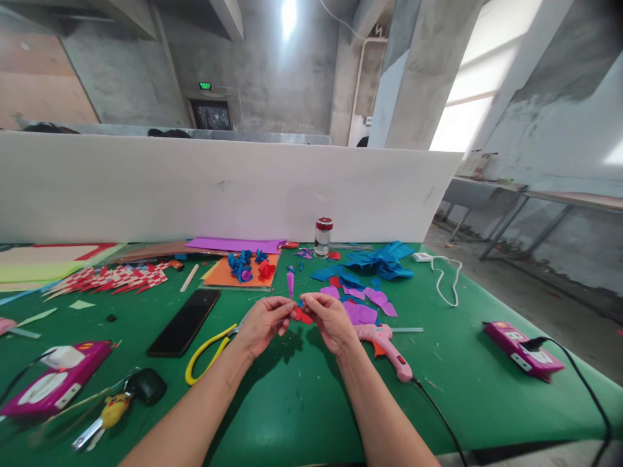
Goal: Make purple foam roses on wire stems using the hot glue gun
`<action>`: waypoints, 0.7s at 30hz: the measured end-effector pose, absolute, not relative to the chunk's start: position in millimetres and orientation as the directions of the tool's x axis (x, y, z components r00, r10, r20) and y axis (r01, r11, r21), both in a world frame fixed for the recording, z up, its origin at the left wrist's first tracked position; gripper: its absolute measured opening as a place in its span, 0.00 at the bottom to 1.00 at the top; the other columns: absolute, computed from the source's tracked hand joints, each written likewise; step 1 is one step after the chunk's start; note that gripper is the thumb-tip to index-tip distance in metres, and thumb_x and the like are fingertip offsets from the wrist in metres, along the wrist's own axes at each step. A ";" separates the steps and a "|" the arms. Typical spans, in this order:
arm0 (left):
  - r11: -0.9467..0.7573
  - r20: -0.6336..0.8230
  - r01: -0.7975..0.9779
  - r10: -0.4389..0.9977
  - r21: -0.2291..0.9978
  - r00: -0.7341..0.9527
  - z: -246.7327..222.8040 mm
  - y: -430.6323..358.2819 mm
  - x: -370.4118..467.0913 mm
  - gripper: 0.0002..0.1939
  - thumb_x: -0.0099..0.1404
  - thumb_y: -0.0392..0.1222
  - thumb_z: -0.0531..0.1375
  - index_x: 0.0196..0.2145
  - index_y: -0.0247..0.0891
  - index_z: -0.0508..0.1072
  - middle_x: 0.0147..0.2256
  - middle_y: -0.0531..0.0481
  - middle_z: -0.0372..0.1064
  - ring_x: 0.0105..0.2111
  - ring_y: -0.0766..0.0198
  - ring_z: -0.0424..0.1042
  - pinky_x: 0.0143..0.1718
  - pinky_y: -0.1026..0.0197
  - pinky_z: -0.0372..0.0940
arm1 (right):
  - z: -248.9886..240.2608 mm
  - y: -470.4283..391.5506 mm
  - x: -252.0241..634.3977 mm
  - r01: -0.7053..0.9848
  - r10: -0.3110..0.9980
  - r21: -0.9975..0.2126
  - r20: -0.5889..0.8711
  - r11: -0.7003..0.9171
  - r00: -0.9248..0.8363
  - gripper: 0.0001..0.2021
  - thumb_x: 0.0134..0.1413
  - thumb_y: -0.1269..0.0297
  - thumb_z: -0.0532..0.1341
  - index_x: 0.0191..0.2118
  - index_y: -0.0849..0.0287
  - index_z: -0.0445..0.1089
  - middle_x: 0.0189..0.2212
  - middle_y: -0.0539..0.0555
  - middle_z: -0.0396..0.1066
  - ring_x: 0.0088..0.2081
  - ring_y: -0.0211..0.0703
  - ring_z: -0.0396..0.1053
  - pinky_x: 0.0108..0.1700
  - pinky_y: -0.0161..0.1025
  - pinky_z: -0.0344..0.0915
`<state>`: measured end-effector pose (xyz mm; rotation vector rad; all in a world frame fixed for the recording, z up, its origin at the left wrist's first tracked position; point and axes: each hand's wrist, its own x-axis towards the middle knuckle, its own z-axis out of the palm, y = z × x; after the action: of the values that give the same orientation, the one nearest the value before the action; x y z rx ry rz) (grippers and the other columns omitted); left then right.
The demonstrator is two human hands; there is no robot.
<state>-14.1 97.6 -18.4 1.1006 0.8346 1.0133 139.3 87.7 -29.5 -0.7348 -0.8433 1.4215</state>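
Observation:
My left hand (265,321) and my right hand (331,319) meet over the middle of the green table, fingertips pinched close together. A bit of blue shows between them, too small to make out. Just below the fingertips are red paper pieces (305,317); I cannot tell whether they are held or lying on the table. Beyond the fingers lies a narrow purple paper piece (291,283). Yellow-handled scissors (207,350) rest beside my left wrist, their blades partly hidden. A pink hot glue gun (387,344) lies right of my right hand, near purple paper petals (361,314).
Blue and red paper flowers (239,264) sit on an orange sheet (219,275). Crumpled blue paper (382,261) and a red-lidded jar (322,239) stand farther back. A phone (183,322), keys (114,412) and a power strip (58,379) are left; another power strip (520,350) is right.

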 end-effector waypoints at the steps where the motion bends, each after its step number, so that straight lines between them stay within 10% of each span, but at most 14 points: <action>1: 0.126 -0.045 -0.233 0.944 0.964 0.326 -18.1 98.1 -14.9 0.13 0.50 0.45 0.70 0.28 0.33 0.76 0.22 0.52 0.70 0.18 0.75 0.61 0.15 0.72 0.54 | -28.2 85.7 139.5 -0.506 0.997 -0.861 0.079 0.057 -0.021 0.14 0.35 0.56 0.73 0.25 0.60 0.74 0.19 0.47 0.69 0.23 0.34 0.63 0.28 0.33 0.59; 6: 0.109 -0.028 -0.253 0.952 0.961 0.304 -16.4 100.7 -19.3 0.15 0.50 0.47 0.70 0.28 0.32 0.76 0.22 0.52 0.69 0.18 0.75 0.61 0.15 0.72 0.54 | -17.2 72.9 143.1 -0.227 0.941 -0.926 0.328 0.302 -0.085 0.15 0.50 0.52 0.64 0.22 0.58 0.73 0.22 0.50 0.71 0.27 0.37 0.65 0.32 0.35 0.62; 21: -0.055 0.105 -0.183 0.954 0.982 0.280 -25.6 97.2 -7.0 0.11 0.50 0.45 0.69 0.27 0.34 0.78 0.23 0.51 0.72 0.20 0.70 0.65 0.21 0.66 0.62 | -28.1 85.5 131.7 0.147 0.872 -0.888 0.457 0.435 0.177 0.08 0.46 0.59 0.67 0.34 0.54 0.79 0.28 0.52 0.74 0.30 0.42 0.67 0.35 0.38 0.64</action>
<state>-7.0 97.2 -25.6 1.2628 0.8287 1.1256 131.7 85.5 -28.1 -1.0218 -1.3134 0.6654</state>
